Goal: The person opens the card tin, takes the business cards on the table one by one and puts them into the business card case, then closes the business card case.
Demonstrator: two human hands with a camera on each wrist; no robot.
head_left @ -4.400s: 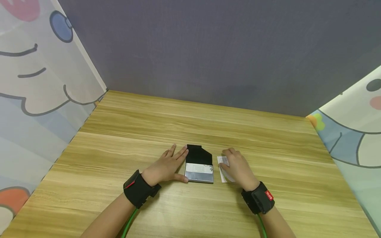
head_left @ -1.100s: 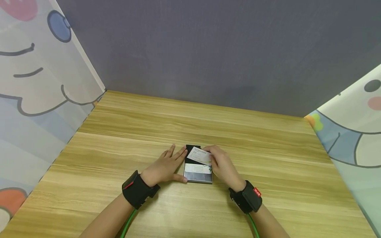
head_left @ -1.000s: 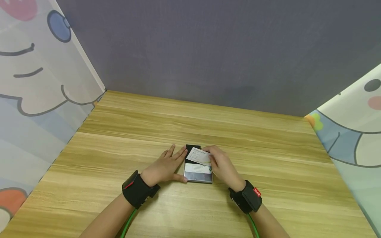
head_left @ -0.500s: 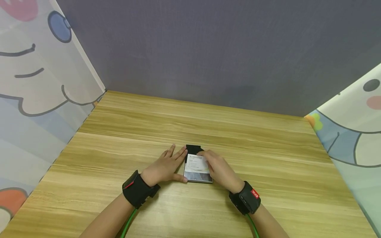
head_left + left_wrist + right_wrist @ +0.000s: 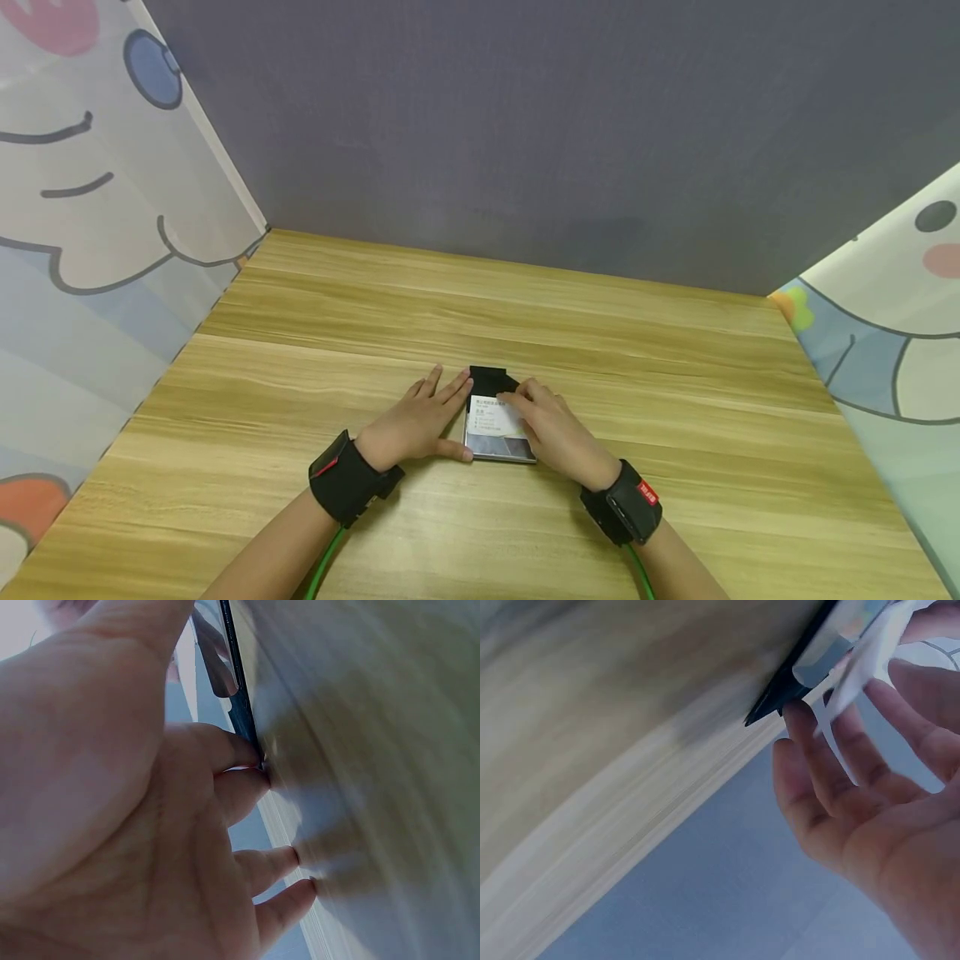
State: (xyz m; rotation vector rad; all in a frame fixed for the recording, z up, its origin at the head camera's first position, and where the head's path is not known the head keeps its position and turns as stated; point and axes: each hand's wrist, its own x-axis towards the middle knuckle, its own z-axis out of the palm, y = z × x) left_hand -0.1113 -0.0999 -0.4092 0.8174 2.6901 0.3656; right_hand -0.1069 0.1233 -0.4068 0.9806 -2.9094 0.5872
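A business-card case lies flat on the table, its black flap (image 5: 487,382) folded out away from me and its silvery body (image 5: 501,448) nearer. My right hand (image 5: 558,435) pinches a white printed business card (image 5: 491,419) by its right side, over the case body. In the right wrist view the card (image 5: 868,664) stands tilted, apart from the case at its near end. Spread, straight fingers of my left hand (image 5: 416,425) touch the case's left edge, thumb at the lower corner. The left wrist view shows those fingertips against the case's dark edge (image 5: 241,712).
Around the case stretches a wood-grain table (image 5: 337,308). A grey panel (image 5: 487,133) rises behind it, with cartoon-print sheets (image 5: 112,275) at both sides. Each wrist wears a black band (image 5: 622,502) with a green cable.
My right hand has taken the card from the table right of the case, carried it left over the flap, then lowered it toward me over the body. The left hand stays put.
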